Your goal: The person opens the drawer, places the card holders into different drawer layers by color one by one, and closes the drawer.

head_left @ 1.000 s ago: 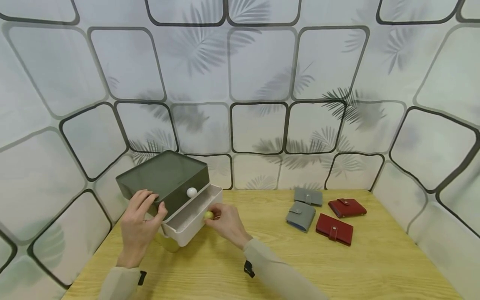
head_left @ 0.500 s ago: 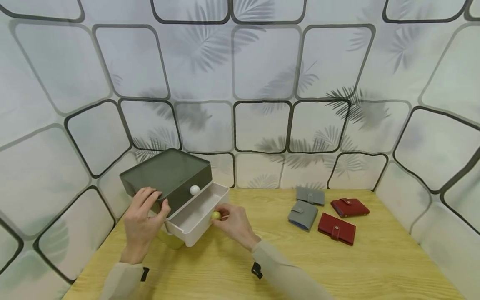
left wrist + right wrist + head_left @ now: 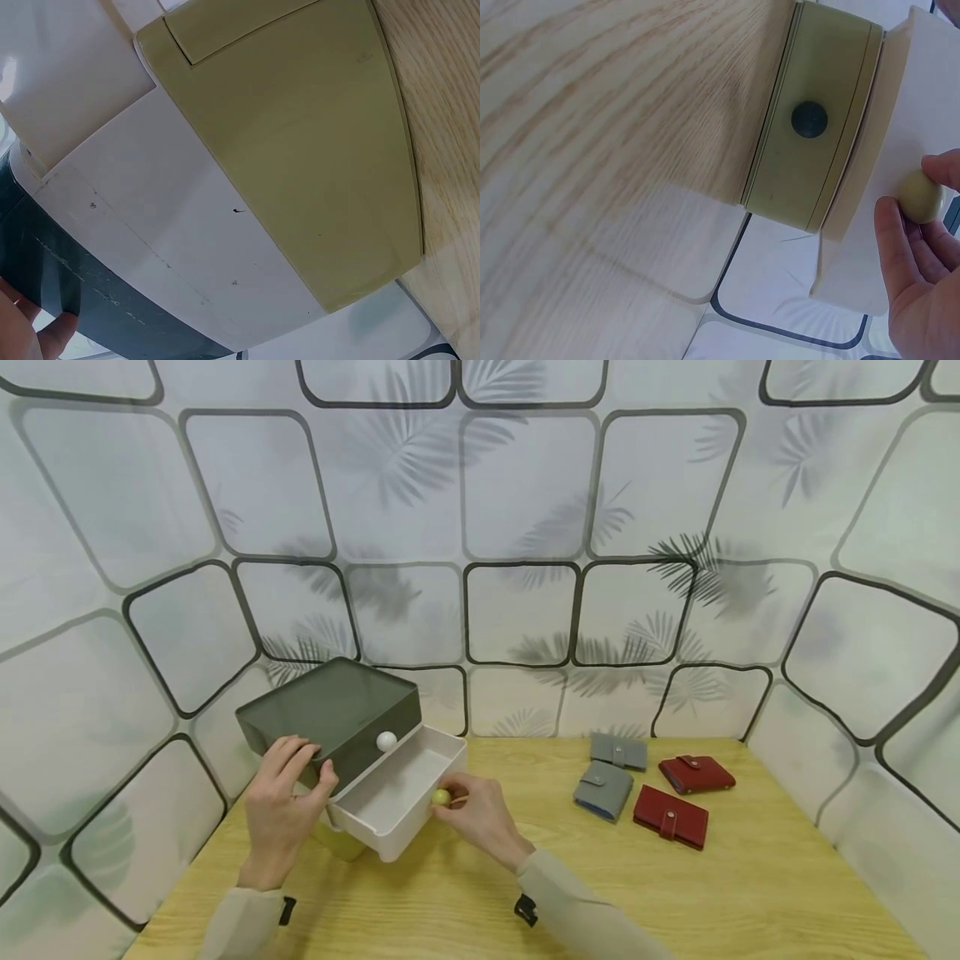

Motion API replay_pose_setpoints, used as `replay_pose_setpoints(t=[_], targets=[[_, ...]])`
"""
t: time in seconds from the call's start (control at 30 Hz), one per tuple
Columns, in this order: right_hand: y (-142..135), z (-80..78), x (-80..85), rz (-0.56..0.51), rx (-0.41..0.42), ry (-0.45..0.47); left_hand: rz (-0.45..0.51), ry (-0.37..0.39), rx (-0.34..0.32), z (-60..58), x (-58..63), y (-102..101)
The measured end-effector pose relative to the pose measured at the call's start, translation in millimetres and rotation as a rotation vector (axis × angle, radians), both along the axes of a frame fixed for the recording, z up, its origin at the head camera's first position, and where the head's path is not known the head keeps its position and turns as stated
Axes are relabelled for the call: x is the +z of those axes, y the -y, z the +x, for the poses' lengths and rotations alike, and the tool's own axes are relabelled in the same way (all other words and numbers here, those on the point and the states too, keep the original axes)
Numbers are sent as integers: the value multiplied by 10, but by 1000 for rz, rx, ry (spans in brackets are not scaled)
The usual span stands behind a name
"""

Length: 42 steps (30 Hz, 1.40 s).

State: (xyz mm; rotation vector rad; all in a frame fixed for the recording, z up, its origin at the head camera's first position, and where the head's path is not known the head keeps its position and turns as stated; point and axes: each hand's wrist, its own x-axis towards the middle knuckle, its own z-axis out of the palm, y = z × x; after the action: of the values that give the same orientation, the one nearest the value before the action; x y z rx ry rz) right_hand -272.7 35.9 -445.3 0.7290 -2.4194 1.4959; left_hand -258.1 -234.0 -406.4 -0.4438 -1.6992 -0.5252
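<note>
A small drawer cabinet stands at the left of the table, with a dark green top section (image 3: 330, 710), a white middle drawer (image 3: 405, 785) pulled out, and a yellow-green bottom section (image 3: 300, 150). My right hand (image 3: 483, 818) pinches the round yellow-green knob (image 3: 921, 197) on the white drawer's front. My left hand (image 3: 281, 806) rests on the dark green section's near left corner, fingers on top and thumb at the front. In the head view the visible part of the drawer's inside is bare.
Two grey wallets (image 3: 603, 791) and two red wallets (image 3: 671, 817) lie on the wooden table (image 3: 750, 893) to the right. A white knob (image 3: 386, 742) sits on the green drawer, a dark knob (image 3: 809, 119) on the bottom one. Patterned curtain-like walls stand behind and beside the table.
The white drawer has slid further out to the right, with my right hand moving along on its knob. My left hand stays on the cabinet's corner.
</note>
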Motion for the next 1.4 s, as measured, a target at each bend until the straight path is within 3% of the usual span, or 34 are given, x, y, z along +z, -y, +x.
replay_pose_setpoints(t=[1.13,1.23,1.4], targets=[[-212,83,-36,-42,35,0,-2,4,15,-11,-4,3],[-251,73,-39,-44,11,5,-1,4,17,-14,-11,7],[-359,23,-83,24,-99,-23,-2,2,20,-12,-19,7]])
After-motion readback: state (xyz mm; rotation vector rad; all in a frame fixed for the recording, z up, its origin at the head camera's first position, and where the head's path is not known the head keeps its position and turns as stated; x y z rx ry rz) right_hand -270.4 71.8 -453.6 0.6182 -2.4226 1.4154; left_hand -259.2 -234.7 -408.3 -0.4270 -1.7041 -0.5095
